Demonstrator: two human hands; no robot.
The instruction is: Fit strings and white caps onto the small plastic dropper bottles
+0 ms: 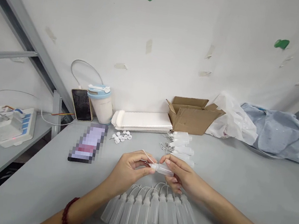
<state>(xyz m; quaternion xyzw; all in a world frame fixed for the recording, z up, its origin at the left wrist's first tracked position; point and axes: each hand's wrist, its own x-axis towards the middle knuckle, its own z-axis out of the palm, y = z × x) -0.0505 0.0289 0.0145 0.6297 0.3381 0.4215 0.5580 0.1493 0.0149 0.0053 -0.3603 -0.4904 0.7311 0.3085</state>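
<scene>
Between both hands lies a small translucent plastic bottle (164,170), held sideways above the grey table. My left hand (130,167) pinches its capped neck, where a thin white tube or strap sticks up. The bottle's body is gripped by the fingers of my right hand (182,174). Nearer to me, a row of similar translucent bottles (145,215) lies on the table, their white caps and curved tubes pointing away. Several more bottles (183,146) are stacked behind my right hand. A small group of white caps (120,136) sits beyond my left hand.
Along the wall stand a propped phone (82,105), a blue-lidded cup (101,107), a stack of flat white boxes (145,121), an open cardboard box (193,118), a white plastic bag (232,120) and blue cloth (277,130). Another phone (88,143) lies left; a power strip (19,129) is farther left.
</scene>
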